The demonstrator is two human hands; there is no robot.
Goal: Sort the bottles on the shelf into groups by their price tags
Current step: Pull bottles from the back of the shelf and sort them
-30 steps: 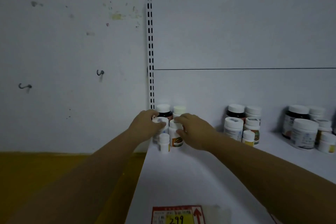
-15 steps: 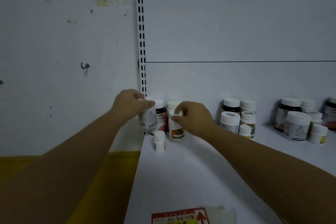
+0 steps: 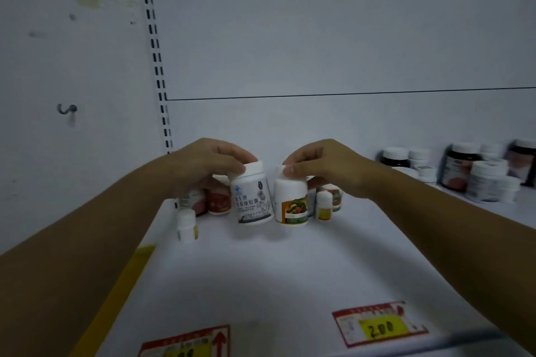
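Observation:
My left hand (image 3: pixel 208 162) grips the cap of a white bottle with blue-grey printing (image 3: pixel 253 197), held just above the white shelf (image 3: pixel 261 275). My right hand (image 3: pixel 322 165) grips the top of a white bottle with an orange and green label (image 3: pixel 291 203) right beside it. Behind them stand a small white bottle with a yellow band (image 3: pixel 187 224), a red-labelled bottle (image 3: pixel 219 201) and another small yellow-banded bottle (image 3: pixel 324 206). Two red and yellow price tags lie at the shelf's front: one reading 200 (image 3: pixel 380 326) and one partly cut off (image 3: pixel 185 345).
More bottles, dark and white, are grouped at the back right (image 3: pixel 475 174). A slotted shelf upright (image 3: pixel 156 66) runs up the white back wall. A hook (image 3: pixel 66 109) sticks out of the wall on the left. Yellow floor (image 3: pixel 116 293) shows left of the shelf.
Both hands have lifted their bottles and brought them forward and towards the middle of the shelf. The view has shifted, showing a second price tag.

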